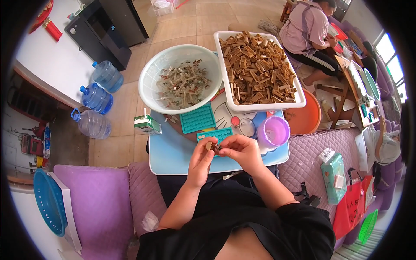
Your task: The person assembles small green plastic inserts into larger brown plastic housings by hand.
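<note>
though set on edge at far left, easily seen as blue perf. basket (50, 203), just beside purple cushion (93, 208). next, on tiled floor, 3 lg. water bottles (97, 98) in a row, w/ tall black cabinet (97, 39) behind. then green-and-white carton (147, 125), upright at left edge of lt.-blue table (167, 158). at back left of table, round pale colander (148, 82) w/ loose heap of small translucent bits (184, 84), too fine to make out singly. just nearer, teal tray (198, 119), gridded.

at near side of table, pinching small brown piece (209, 146) btwn thumb + fingertips of left hand (200, 162); held up in front of nearer teal tray (221, 133). closed on it from other side w/ thumb + fingertips of right hand (242, 152). can't tell if one part or two, partly hidden.

further rt., white tub (232, 106), piled w/ brown trough-shaped pieces (260, 65); just nearer, purple cup (274, 130). beside tub, lower, orange basin (310, 115). beyond, seated co-worker (305, 26). on quilted seat, teal pack (333, 180), then red bag (350, 208). at far rt., green basket (368, 226).
</note>
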A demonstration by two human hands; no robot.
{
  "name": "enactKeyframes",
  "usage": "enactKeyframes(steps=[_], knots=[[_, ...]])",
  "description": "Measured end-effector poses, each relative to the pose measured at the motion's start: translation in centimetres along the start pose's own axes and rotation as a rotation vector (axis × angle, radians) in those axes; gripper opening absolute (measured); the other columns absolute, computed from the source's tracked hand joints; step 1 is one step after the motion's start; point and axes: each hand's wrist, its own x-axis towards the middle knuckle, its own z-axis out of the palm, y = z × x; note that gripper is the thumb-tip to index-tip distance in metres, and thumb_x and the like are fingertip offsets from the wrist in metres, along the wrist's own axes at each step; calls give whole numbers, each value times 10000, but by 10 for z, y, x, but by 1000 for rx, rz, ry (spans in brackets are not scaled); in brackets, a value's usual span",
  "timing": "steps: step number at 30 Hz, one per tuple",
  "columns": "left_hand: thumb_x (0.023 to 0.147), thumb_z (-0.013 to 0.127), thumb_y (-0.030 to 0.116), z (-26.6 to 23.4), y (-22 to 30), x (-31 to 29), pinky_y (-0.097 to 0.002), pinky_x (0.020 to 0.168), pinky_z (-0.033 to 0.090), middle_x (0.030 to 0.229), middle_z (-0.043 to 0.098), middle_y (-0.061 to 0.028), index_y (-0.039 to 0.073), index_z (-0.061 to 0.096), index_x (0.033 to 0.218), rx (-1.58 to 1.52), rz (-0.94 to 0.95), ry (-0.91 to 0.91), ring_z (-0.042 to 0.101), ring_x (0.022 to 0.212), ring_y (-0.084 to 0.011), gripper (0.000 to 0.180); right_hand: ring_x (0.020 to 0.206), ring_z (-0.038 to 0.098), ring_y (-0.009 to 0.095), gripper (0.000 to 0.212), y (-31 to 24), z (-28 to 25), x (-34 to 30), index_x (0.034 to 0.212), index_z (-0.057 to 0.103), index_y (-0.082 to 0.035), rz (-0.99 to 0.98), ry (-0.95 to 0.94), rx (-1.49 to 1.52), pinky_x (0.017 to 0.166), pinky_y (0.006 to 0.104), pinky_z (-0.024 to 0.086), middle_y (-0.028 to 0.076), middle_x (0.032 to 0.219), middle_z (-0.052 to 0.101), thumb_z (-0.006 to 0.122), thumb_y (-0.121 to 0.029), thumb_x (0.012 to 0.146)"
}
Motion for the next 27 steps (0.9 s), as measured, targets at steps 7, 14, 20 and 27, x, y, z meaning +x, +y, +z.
enactKeyframes(steps=[7,14,20,27], knots=[[846,608,16,-9,-3,2,-301,942,391,1121,492,-36,-1,547,1163,84,97,-12,480,1068,-140,323,813,651,132,105,-7,10,-4,895,642,25,-195,54,-367,730,258,535,71,874,663,656,31,792],[754,677,-71,-23,-5,2,-285,875,462,1063,542,-63,-14,601,1124,177,74,-74,555,981,-154,382,787,653,129,126,-8,1,-2,890,628,26,-128,-53,-353,714,265,532,84,857,661,664,33,770],[730,700,-74,-23,-5,1,-290,838,502,1069,572,-86,-27,612,1095,165,42,-63,593,941,-158,378,760,633,109,119,-15,1,-1,881,611,22,-68,-106,-300,694,246,516,57,816,644,664,29,774],[844,639,69,-16,-2,-3,-314,822,516,1063,604,-108,-14,555,1140,-82,-94,-139,599,967,-190,319,734,583,86,246,7,-16,12,933,503,-39,167,-338,185,645,238,500,38,857,601,702,-114,810]])
